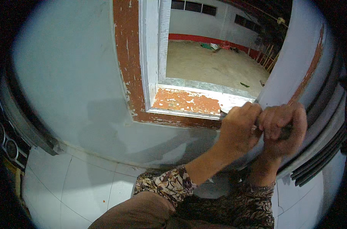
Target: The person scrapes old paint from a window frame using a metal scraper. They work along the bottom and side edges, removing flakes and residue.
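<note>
Left hand [240,124] clenched, right hand [283,122] curled (both near windowsill [186,101])

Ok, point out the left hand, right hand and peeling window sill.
Left hand [240,121], head view: back of the hand.
Right hand [274,120], head view: curled fingers.
Peeling window sill [188,101], head view: orange-brown paint.

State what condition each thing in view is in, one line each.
Left hand: closed, fingers curled.
Right hand: curled, close beside the left; anything held is unclear.
Sill: brown paint patchy and flaking, whitish toward the right.
Window frame: brown paint chipped.
Left sleeve: stops short of the hand, forearm bare.
Tiled floor: partly in shadow.
Yard: lit.
</note>
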`<state>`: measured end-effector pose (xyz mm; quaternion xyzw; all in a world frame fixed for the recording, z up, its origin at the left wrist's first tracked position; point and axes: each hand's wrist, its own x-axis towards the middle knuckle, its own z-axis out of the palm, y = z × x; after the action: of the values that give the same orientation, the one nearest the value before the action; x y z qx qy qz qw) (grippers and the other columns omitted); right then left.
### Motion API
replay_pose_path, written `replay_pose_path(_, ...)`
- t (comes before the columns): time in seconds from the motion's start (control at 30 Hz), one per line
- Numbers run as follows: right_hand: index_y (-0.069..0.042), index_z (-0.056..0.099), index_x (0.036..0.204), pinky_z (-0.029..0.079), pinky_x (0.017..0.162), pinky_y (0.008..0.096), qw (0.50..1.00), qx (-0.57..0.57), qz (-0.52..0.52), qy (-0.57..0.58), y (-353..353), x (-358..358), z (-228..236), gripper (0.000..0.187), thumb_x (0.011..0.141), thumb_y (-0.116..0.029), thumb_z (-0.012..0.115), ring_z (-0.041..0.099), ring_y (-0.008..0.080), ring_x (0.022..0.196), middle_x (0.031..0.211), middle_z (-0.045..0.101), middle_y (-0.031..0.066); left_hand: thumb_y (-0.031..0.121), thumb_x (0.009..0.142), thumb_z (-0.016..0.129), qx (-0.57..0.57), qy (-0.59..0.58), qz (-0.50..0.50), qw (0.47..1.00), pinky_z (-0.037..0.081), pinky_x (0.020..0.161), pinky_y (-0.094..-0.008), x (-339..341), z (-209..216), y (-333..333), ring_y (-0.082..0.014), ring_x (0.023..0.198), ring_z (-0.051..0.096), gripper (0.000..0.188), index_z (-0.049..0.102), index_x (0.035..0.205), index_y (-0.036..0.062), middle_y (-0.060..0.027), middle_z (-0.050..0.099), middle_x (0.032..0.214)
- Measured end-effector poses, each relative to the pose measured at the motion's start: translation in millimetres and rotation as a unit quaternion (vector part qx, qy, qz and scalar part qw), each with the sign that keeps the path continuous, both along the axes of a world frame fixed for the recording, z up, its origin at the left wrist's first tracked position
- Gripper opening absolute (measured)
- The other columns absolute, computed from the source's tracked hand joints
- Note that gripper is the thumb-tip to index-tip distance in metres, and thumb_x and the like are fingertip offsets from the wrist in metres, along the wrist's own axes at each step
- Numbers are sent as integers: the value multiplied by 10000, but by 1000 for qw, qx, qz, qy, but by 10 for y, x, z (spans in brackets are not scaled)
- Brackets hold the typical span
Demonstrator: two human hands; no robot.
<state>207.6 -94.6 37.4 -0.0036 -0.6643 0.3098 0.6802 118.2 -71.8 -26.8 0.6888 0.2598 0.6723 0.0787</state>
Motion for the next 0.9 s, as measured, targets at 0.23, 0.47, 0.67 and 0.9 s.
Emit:
replay_pose_path(0.23,-62,450,756,377,418,327,997,-67,6,22,68,46,43,366,1029,-251,294,341,147,345,457,387,22,107,651,679,5,10,40,999,423,666,-438,63,58,77,-353,746,549,305,501,894,54,-133,515,809)
replay_pose_path(0.47,-57,434,734,375,426,323,998,-61,-5,16,-3,-28,55,381,1026,-252,289,338,150,356,459,378,33,152,688,663,7,-17,29,999,412,626,-444,56,17,30,-363,701,538,254,503,859,54,-128,518,755)
replay_pose_path(0.67,-51,420,737,367,415,321,987,-115,-106,29,-9,-118,44,379,1030,-250,288,341,142,362,471,379,32,161,704,656,12,-6,36,999,416,617,-428,14,32,124,-365,699,536,250,506,871,54,-130,515,763)
replay_pose_path(0.9,-47,424,733,362,411,312,996,-86,-30,21,-45,-119,62,375,1027,-241,297,332,141,359,470,375,28,144,688,662,6,-30,21,999,411,615,-429,38,8,65,-362,686,536,233,508,843,66,-123,518,738)
